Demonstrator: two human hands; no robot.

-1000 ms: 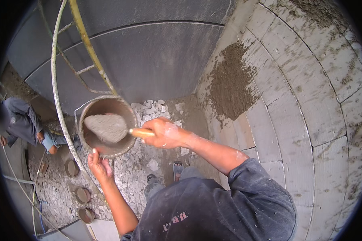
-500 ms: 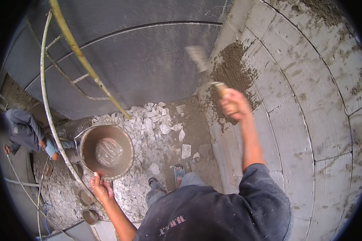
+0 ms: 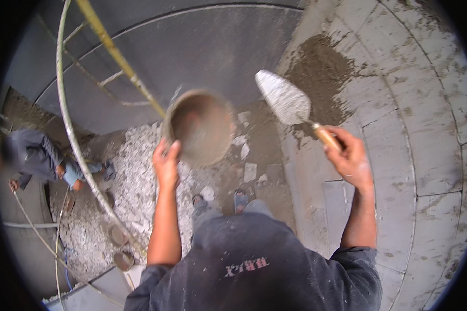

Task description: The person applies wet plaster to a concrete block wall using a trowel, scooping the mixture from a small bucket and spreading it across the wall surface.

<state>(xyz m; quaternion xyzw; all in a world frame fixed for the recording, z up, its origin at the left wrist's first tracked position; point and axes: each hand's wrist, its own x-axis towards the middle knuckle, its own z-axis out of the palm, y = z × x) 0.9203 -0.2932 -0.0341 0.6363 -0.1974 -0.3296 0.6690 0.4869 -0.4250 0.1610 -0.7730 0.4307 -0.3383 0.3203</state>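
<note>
My left hand (image 3: 166,163) is closed on the near left rim of a mud-coated bucket (image 3: 215,137), which is tilted and blurred by motion. Inside it, wet residue is only faintly visible. In my right hand (image 3: 350,158) is a bricklayer's trowel (image 3: 284,98), gripped by its wooden handle. Its pale, wet-looking blade points up and left, in front of a rough patch of grey-brown mortar (image 3: 321,67) on the block wall (image 3: 425,166). Bucket and trowel are apart from each other.
Broken white rubble (image 3: 140,150) covers the ground by my feet. A yellow-railed ladder (image 3: 106,41) leans at the upper left, with a curved pale pole (image 3: 70,119) nearby. Another person (image 3: 39,153) is at the far left. Small pots (image 3: 123,260) stand lower left.
My left hand has brought the bucket rightward and up, tilting it, toward the trowel side. My right hand has moved right and slightly down; the trowel, blurred before, now shows its blade clearly.
</note>
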